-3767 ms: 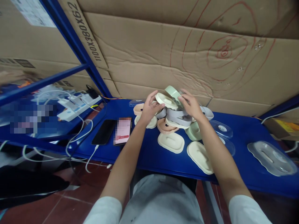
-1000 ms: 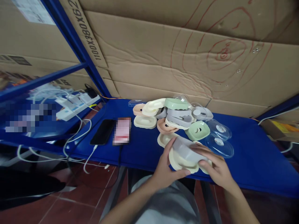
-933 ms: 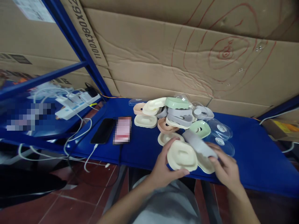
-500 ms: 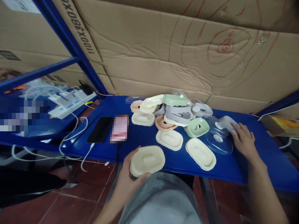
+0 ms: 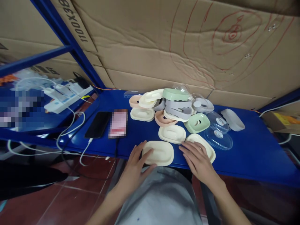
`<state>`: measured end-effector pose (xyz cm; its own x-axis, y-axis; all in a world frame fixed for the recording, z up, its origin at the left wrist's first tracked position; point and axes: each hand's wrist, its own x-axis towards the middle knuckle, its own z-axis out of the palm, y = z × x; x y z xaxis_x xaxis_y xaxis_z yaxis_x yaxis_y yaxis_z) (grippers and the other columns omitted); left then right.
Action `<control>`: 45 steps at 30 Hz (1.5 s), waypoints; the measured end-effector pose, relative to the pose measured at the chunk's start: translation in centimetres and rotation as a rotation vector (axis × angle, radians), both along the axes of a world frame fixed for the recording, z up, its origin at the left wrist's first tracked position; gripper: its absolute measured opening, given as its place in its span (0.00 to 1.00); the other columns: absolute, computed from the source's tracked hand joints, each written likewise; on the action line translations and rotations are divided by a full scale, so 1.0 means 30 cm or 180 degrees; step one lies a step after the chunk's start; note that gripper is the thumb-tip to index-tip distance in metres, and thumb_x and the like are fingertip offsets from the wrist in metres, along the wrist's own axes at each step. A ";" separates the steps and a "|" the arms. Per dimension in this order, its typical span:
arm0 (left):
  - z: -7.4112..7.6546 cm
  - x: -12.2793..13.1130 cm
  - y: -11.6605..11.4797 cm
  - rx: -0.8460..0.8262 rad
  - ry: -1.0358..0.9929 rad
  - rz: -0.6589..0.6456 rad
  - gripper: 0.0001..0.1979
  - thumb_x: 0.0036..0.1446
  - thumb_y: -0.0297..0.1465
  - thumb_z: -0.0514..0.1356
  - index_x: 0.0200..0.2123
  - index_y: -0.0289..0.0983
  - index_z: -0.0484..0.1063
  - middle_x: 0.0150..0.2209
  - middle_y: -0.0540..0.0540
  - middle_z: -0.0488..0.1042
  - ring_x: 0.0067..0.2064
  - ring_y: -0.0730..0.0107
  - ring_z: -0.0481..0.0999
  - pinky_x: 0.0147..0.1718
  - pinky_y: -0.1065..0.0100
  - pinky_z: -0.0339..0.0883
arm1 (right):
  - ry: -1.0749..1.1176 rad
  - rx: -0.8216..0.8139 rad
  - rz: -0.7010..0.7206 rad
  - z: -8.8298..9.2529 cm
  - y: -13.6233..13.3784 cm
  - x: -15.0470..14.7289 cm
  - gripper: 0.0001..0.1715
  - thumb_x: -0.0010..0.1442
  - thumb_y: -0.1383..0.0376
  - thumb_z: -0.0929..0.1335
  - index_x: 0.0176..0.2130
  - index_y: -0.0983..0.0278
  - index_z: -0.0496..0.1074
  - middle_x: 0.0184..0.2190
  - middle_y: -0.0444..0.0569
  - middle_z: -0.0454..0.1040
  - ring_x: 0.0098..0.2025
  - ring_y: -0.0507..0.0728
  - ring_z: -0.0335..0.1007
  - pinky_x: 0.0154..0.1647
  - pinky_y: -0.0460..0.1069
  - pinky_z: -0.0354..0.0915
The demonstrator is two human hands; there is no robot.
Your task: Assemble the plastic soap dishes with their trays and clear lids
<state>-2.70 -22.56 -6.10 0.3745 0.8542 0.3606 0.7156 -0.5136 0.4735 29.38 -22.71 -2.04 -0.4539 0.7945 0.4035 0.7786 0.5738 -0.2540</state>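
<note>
At the front edge of the blue table lies a cream oval plastic piece (image 5: 160,153) with a raised middle. My left hand (image 5: 138,162) rests on its left side, fingers apart. My right hand (image 5: 197,159) is spread, its fingers over the left part of another cream piece (image 5: 208,149), partly hiding it. Just behind them lies one more cream piece (image 5: 172,134). A grey oval cup (image 5: 232,120) lies on its side at the right. Clear plastic lids (image 5: 219,139) sit left of that cup, beside a green oval dish (image 5: 198,122).
Behind is a pile of oval parts: a green ring (image 5: 177,94), grey parts (image 5: 178,109) and a peach ring (image 5: 164,118). A black phone (image 5: 97,125) and a phone with a lit screen (image 5: 118,123) lie left, cables trailing. Cardboard (image 5: 140,43) walls the back of the blue table (image 5: 255,150).
My right hand has left the grey cup and come to the cream pieces at centre front. My left hand has lowered its cream piece to the table and loosened its fingers.
</note>
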 end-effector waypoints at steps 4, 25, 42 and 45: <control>0.002 0.033 -0.004 0.0134 0.0137 0.0040 0.23 0.70 0.40 0.63 0.66 0.45 0.69 0.73 0.36 0.63 0.72 0.45 0.66 0.71 0.34 0.57 | -0.0134 -0.0099 -0.0005 0.075 0.169 -0.104 0.28 0.75 0.65 0.63 0.71 0.55 0.65 0.67 0.54 0.72 0.64 0.68 0.72 0.61 0.65 0.67; -0.064 0.077 -0.009 0.0695 -0.0768 0.0420 0.41 0.66 0.47 0.67 0.73 0.41 0.53 0.73 0.28 0.59 0.69 0.44 0.71 0.60 0.46 0.74 | 0.3635 -0.2858 -0.0625 0.073 -0.004 -0.190 0.41 0.66 0.47 0.74 0.65 0.56 0.53 0.29 0.40 0.79 0.28 0.57 0.80 0.33 0.53 0.77; -0.076 0.028 0.003 0.0771 -0.0390 -0.0028 0.31 0.69 0.45 0.64 0.70 0.45 0.64 0.69 0.30 0.65 0.67 0.44 0.74 0.57 0.46 0.78 | 0.0002 -0.0247 -0.0024 -0.037 -0.060 -0.108 0.45 0.70 0.54 0.71 0.77 0.50 0.52 0.78 0.60 0.47 0.78 0.73 0.49 0.70 0.71 0.62; -0.080 0.025 0.001 0.0710 -0.0513 -0.0017 0.34 0.67 0.47 0.65 0.71 0.47 0.62 0.70 0.32 0.64 0.67 0.45 0.73 0.59 0.46 0.78 | 0.0197 -0.0147 0.0057 -0.045 -0.061 -0.100 0.37 0.72 0.61 0.71 0.73 0.50 0.60 0.77 0.57 0.51 0.76 0.69 0.53 0.69 0.68 0.65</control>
